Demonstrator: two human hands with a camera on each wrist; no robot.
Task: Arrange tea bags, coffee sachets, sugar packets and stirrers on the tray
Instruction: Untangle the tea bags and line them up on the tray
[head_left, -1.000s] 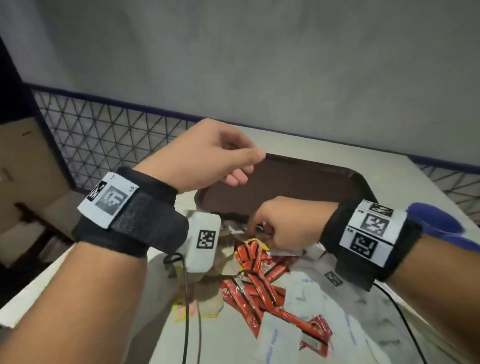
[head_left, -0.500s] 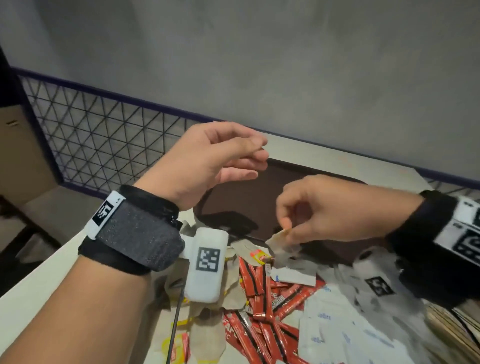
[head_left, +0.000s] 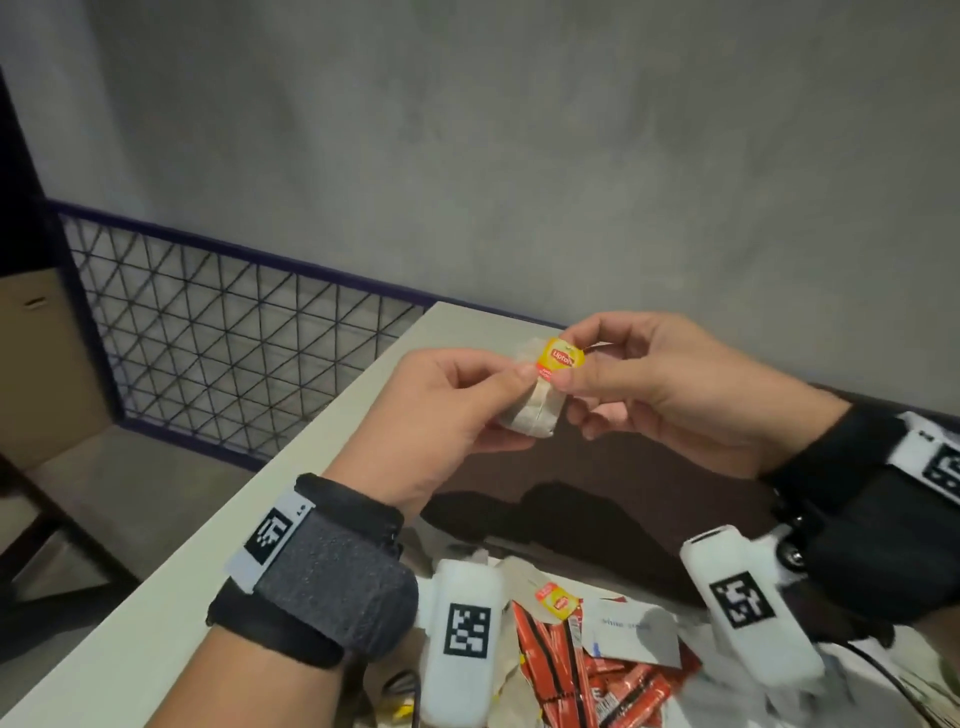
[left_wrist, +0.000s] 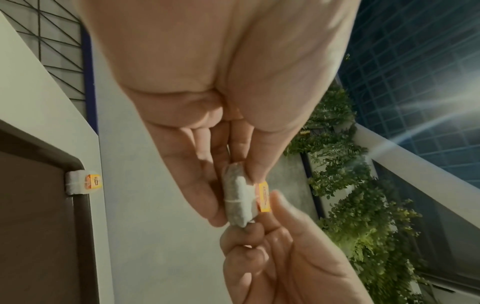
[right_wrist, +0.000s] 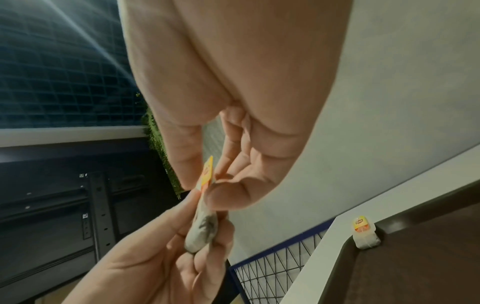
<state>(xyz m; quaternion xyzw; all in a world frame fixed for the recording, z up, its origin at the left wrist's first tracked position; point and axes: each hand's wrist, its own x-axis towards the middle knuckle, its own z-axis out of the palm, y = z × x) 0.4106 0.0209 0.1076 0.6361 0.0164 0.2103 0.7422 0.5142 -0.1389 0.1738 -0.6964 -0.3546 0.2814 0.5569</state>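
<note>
Above the tray, head view: we hold one tea bag (head_left: 535, 410) between both hands, lifted clear of the brown tray (head_left: 649, 499). Our left hand (head_left: 441, 415) pinches the pouch from 9 o'clock; our right hand (head_left: 670, 389) pinches the yellow tag (head_left: 558, 359) from 3 o'clock.
Head view, 6 o'clock: red coffee sachets (head_left: 597, 670) and white sugar packets (head_left: 628, 629) lie heaped on the bench (head_left: 156, 597), with a loose tea bag tag (head_left: 557, 598) among them.
Left wrist view: thumb and fingers close on the pouch (left_wrist: 237, 197); the tag (left_wrist: 264, 196) sits at its 3 o'clock side. A second tea bag (left_wrist: 80, 183) leans at the tray corner (left_wrist: 70, 164).
Right wrist view: our fingertips (right_wrist: 221, 193) nip the tag (right_wrist: 207, 172) edge-on; the second tea bag (right_wrist: 365, 234) shows at 4 o'clock against the tray rim (right_wrist: 348, 244).
Doing it well, we judge: fold tag and string flat against the pouch, then lay it just beside the placed bag, tag facing up, without squeezing the paper.
</note>
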